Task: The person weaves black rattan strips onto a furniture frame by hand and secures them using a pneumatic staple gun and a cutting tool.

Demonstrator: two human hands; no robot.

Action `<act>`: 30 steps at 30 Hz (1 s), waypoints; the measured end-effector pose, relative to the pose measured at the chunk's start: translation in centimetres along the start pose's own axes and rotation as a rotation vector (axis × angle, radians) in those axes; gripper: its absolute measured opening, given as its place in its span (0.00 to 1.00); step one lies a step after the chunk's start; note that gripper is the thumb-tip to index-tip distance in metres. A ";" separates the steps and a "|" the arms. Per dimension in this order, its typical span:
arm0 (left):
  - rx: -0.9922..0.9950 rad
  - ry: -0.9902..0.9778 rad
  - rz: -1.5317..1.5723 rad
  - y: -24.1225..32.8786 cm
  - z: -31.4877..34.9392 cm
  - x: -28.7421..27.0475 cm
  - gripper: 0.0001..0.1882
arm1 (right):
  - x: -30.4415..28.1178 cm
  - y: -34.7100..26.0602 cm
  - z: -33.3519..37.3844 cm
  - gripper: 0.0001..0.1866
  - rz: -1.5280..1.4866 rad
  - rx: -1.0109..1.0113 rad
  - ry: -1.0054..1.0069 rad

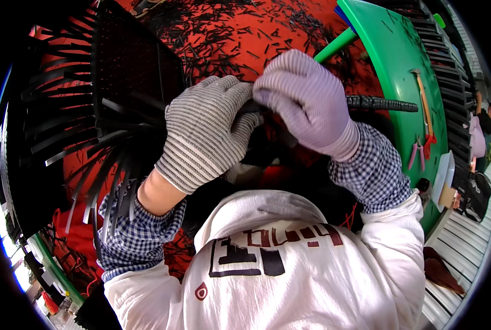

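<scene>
My left hand point(204, 132), in a grey striped knit glove, grips a bundle of black flat strips point(113, 104) that fan out to the left from a black perforated panel point(135, 60). My right hand point(306, 99), in a pale lilac knit glove, is closed over the same spot, pressing against the left hand's fingers. A black ribbed hose point(380, 103) runs from under my right hand out to the right. What lies between the two palms is hidden.
A red floor point(245, 33) strewn with several black offcuts lies ahead. A green round table point(394, 60) at right carries a hammer point(424, 99) and pink-handled pliers point(417, 155). Another person point(479, 132) sits at far right. My white apron fills the lower frame.
</scene>
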State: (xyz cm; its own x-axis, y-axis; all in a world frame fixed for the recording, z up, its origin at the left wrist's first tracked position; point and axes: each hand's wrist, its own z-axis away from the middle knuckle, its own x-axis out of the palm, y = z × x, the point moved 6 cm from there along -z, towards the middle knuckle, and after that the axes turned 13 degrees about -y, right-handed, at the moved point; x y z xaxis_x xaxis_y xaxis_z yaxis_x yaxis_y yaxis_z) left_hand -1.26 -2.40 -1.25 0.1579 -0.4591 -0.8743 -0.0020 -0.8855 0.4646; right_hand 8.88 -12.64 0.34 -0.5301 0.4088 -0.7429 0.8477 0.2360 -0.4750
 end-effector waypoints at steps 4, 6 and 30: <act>0.016 0.027 0.019 -0.5 -0.1 0.2 0.13 | 0.4 2.0 -0.6 0.04 -0.175 0.214 -0.063; 0.005 0.020 0.006 -0.3 -0.2 0.2 0.13 | 0.7 2.8 -0.7 0.05 -0.181 0.225 -0.067; -0.095 0.110 0.287 -1.1 -1.7 -0.1 0.13 | -8.4 3.2 11.1 0.10 0.220 0.298 0.242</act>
State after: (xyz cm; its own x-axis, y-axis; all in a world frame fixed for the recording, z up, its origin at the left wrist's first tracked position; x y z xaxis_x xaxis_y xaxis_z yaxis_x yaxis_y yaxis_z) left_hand 0.37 -1.29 -1.44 0.2700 -0.6743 -0.6874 0.0293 -0.7078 0.7058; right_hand 15.82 -25.09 -0.19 -0.2880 0.6238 -0.7266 0.8788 -0.1294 -0.4594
